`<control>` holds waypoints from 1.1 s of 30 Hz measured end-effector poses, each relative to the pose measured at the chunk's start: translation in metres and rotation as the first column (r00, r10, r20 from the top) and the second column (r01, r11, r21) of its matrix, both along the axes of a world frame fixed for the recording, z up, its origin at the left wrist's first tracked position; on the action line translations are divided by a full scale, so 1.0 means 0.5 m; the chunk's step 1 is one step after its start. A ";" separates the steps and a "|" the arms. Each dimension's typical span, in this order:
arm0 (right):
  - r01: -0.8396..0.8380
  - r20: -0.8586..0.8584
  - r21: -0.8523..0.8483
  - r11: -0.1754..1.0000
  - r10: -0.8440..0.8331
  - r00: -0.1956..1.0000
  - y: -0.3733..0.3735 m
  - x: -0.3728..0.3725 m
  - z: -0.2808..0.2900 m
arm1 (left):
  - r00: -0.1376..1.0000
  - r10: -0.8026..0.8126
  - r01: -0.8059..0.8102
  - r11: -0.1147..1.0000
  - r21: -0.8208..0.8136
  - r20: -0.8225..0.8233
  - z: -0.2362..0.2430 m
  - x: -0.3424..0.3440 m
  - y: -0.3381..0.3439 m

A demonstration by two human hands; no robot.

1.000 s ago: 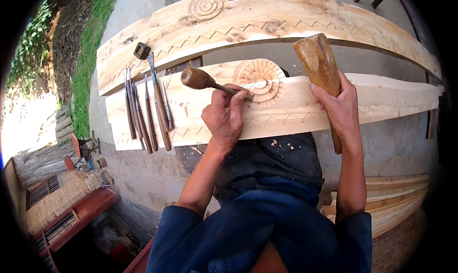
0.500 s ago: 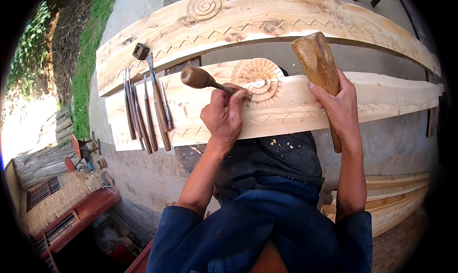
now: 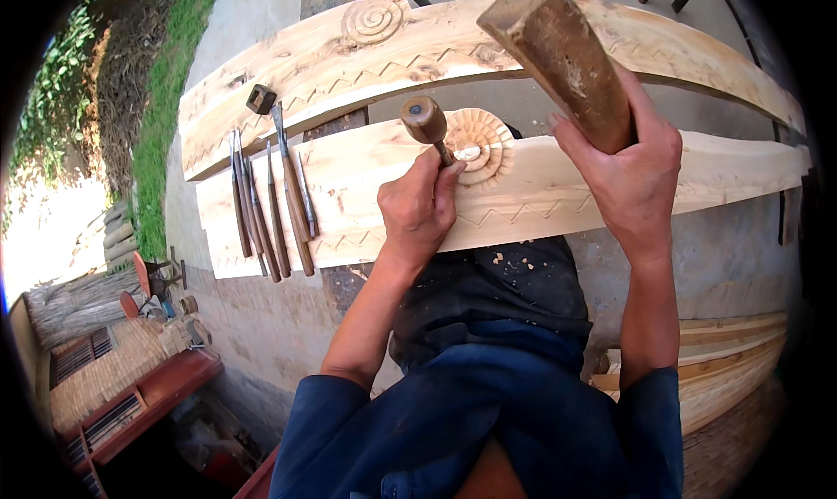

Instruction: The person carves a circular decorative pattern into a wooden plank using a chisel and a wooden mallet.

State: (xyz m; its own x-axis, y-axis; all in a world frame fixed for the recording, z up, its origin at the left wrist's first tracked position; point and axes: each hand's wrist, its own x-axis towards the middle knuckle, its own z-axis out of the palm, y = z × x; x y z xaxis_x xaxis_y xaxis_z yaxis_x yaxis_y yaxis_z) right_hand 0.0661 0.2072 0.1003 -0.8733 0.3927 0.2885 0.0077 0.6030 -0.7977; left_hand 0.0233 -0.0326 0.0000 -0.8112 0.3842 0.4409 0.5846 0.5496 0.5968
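My left hand [image 3: 417, 204] is closed round the shank of a carving chisel [image 3: 425, 120], whose round wooden handle end points up. Its tip, hidden by my fingers, is at the left side of a carved spiral rosette [image 3: 490, 150] on the nearer pale board [image 3: 540, 209]. A pale chip lies at the rosette's middle. In my right hand [image 3: 636, 172] is a wooden mallet [image 3: 567, 67], gripped by its handle and raised over the boards, its thick head up and to the left. A zigzag line is cut along the nearer board.
Several chisels [image 3: 272, 207] lie side by side on the nearer board's left part. A small dark block [image 3: 260, 99] sits on the farther board [image 3: 471, 41], which bears another spiral and zigzag. More planks [image 3: 719, 359] lie at lower right.
The chisel has tipped from leaning left to nearly upright, its handle end moving right. The mallet has been lifted and now looms larger, nearer the camera.
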 end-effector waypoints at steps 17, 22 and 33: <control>-0.069 -0.194 0.398 0.915 0.157 0.968 0.015 -0.016 0.053 | 0.990 -0.047 0.046 0.999 -0.005 -0.133 0.019 0.000 0.021; -0.066 -0.290 0.359 0.931 0.179 0.940 0.014 -0.022 0.069 | 0.991 -0.023 0.029 0.999 0.041 -0.134 0.013 0.002 0.021; 0.004 -0.230 0.418 0.909 0.102 0.968 0.005 0.002 0.028 | 0.984 -0.033 0.033 0.999 -0.008 -0.175 -0.022 0.005 0.001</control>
State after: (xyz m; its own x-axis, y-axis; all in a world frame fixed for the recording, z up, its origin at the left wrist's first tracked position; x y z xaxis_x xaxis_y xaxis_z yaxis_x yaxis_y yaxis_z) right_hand 0.0672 0.2097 0.1141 -0.7710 0.1512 0.6186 -0.1911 0.8718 -0.4512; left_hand 0.0256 -0.0319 -0.0108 -0.7085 0.4120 0.5729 0.6977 0.5309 0.4810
